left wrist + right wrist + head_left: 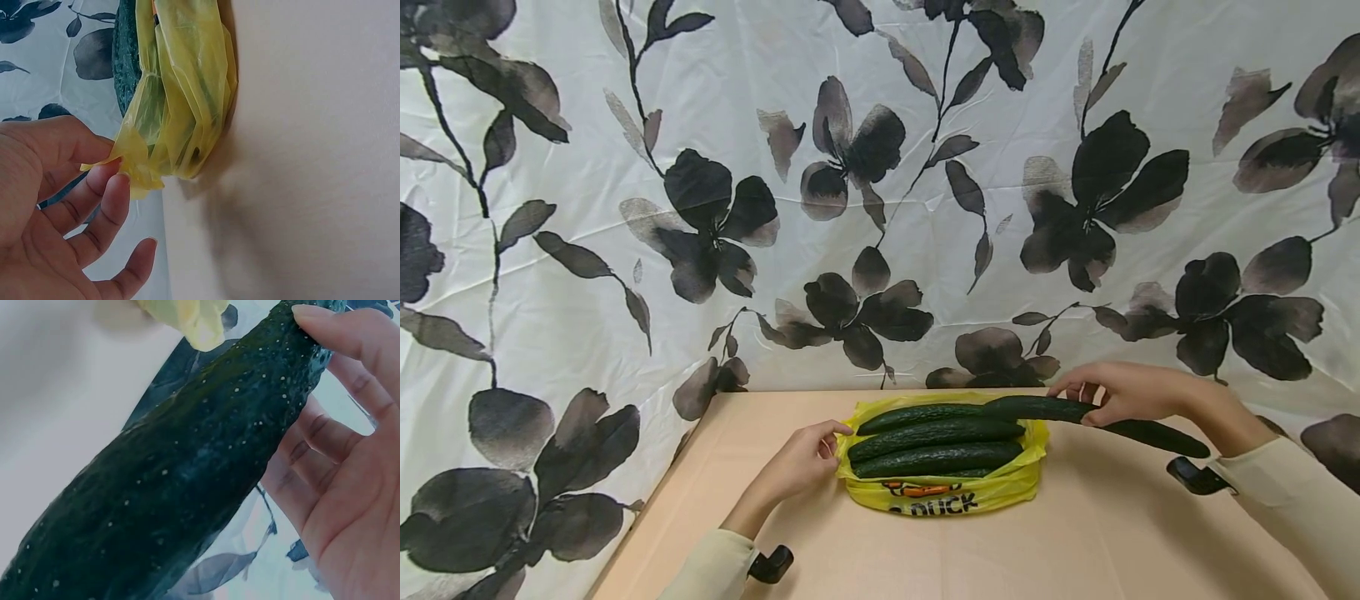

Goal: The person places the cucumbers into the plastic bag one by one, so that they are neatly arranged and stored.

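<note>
Left hand [801, 462] is pinching the yellow bag's [940, 492] edge; right hand [1123, 392] is gripping a cucumber [1097, 418] lying lengthwise across the bag's right rim.

A white cloth [880, 167] is hung across the whole back, creased and printed with large black and grey flowers, leaves and thin stems. In front of it a table [1075, 542] is seen, covered in plain beige, its far edge met by the cloth. The cloth is draped down past the table's left side too. Everything is lit softly and evenly; only faint shadows are cast.
</note>
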Available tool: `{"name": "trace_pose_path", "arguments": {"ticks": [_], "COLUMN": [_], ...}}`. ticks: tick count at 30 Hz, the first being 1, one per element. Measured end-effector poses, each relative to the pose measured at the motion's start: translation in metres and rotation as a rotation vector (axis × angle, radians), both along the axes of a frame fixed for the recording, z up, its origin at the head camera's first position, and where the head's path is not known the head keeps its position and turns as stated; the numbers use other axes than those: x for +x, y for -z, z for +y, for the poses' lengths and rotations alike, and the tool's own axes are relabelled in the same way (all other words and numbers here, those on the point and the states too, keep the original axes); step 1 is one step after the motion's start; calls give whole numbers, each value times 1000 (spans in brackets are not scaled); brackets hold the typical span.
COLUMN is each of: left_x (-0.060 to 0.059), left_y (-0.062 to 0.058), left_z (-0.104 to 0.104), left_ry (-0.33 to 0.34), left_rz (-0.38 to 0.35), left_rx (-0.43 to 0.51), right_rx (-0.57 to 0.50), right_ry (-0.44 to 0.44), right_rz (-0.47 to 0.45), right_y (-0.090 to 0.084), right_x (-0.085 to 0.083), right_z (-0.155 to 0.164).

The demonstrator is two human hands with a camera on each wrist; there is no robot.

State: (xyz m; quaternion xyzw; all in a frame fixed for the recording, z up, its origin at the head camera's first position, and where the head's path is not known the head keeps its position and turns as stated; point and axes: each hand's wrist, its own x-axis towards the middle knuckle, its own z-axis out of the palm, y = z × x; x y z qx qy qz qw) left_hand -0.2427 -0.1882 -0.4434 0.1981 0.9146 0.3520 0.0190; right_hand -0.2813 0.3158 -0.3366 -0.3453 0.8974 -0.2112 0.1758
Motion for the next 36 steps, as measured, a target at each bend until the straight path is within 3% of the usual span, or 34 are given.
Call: {"name": "trace_pose_path", "arguments": {"ticks": [15,25,36], "left_x": [-1,-2,-4], "left_y": [2,3,3], "left_z": [1,3,4], "left_ry": [-4,-11,-12], "left_rz": [1,3,4], "left_rx": [1,-3,-10], "right_rx": [-8,-31,-13], "right_ry": [-49,-128,-131], "right_rz": [13,32,-2], "right_y": [4,4,6], "right_x": [-28,-47,-62], "right_z": [-34,-62,-92]}}
